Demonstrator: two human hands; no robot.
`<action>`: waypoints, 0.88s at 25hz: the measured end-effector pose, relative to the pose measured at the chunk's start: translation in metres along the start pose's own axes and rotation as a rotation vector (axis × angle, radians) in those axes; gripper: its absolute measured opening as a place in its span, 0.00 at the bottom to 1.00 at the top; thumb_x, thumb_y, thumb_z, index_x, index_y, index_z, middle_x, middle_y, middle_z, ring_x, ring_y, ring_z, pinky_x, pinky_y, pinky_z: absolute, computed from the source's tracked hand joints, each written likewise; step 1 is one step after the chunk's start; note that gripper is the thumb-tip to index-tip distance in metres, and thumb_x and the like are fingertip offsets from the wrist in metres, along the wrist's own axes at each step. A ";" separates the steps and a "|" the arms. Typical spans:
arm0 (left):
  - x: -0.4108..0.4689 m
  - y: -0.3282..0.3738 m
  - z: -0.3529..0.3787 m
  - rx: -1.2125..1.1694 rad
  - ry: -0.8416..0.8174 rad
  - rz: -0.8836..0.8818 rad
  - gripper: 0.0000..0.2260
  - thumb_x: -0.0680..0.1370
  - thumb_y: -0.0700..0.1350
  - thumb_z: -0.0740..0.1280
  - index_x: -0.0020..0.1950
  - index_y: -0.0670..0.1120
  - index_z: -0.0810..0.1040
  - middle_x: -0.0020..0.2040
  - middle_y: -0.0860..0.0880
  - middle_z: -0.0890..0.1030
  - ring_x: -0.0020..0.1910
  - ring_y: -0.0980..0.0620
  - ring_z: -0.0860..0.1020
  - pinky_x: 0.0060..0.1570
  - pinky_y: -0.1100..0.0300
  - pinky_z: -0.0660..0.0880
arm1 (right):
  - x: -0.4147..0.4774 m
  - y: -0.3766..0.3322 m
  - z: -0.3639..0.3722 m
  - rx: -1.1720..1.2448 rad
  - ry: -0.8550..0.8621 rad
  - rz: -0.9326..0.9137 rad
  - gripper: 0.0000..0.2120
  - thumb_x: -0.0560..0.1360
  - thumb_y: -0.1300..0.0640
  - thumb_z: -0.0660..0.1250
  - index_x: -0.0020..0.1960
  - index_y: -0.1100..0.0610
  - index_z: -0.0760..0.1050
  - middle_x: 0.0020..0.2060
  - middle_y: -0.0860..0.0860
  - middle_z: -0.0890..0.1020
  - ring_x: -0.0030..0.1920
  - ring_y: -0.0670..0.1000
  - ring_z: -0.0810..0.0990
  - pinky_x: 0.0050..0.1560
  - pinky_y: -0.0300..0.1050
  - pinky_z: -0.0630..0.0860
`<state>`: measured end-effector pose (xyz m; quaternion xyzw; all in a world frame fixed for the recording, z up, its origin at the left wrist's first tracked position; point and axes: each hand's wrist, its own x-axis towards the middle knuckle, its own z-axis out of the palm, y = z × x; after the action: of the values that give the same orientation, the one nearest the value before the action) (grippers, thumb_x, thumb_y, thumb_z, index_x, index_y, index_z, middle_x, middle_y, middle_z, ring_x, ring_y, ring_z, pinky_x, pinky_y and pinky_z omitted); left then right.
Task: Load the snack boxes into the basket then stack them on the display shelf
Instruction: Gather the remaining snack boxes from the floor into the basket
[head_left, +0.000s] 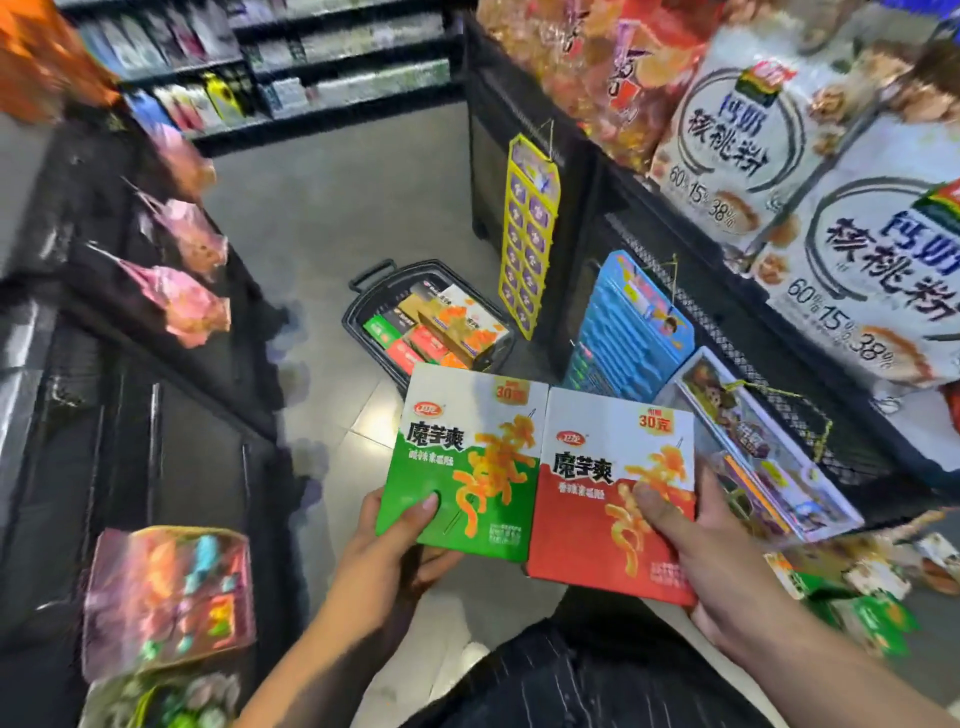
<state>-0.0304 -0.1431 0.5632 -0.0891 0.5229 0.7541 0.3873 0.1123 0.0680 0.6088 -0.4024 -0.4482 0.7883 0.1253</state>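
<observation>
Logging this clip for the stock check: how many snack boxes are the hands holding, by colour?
green box, gripped by the left hand: 1
red box, gripped by the right hand: 1
total: 2
More boxes lie in the basket on the floor, too blurred to count.

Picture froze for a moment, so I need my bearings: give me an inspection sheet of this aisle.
Surface: grey floor; the basket stands on it.
Job's things: green snack box and red snack box held side by side; the basket holds several boxes.
Clutter: blurred green and white packets low at right.
Grippers: left hand grips the green snack box; right hand grips the red snack box.
Cables: nothing seen.
Surroundings: black shelves on both sides; white bags upper right; yellow hanging strip beside the basket.
</observation>
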 end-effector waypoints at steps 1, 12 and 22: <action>0.009 0.008 -0.005 0.009 0.016 -0.014 0.36 0.61 0.49 0.83 0.63 0.43 0.71 0.45 0.39 0.78 0.40 0.45 0.75 0.38 0.53 0.71 | 0.011 0.001 0.010 -0.018 -0.008 0.022 0.36 0.58 0.44 0.79 0.63 0.43 0.70 0.50 0.51 0.86 0.42 0.54 0.86 0.34 0.56 0.83; 0.196 0.125 -0.042 0.130 0.246 -0.018 0.26 0.71 0.46 0.74 0.66 0.40 0.72 0.53 0.42 0.84 0.46 0.48 0.83 0.49 0.50 0.78 | 0.246 -0.021 0.133 -0.090 -0.114 0.171 0.17 0.75 0.58 0.68 0.62 0.51 0.69 0.51 0.54 0.84 0.43 0.53 0.85 0.41 0.53 0.84; 0.332 0.212 -0.071 0.332 0.360 -0.175 0.36 0.60 0.61 0.78 0.63 0.47 0.77 0.56 0.44 0.84 0.50 0.42 0.79 0.43 0.54 0.74 | 0.408 -0.050 0.217 -0.249 -0.176 0.372 0.16 0.77 0.58 0.68 0.60 0.46 0.67 0.50 0.53 0.84 0.44 0.56 0.85 0.49 0.61 0.81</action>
<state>-0.4203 -0.0732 0.5051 -0.2020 0.6903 0.5937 0.3609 -0.3209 0.1935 0.4957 -0.4203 -0.4694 0.7683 -0.1122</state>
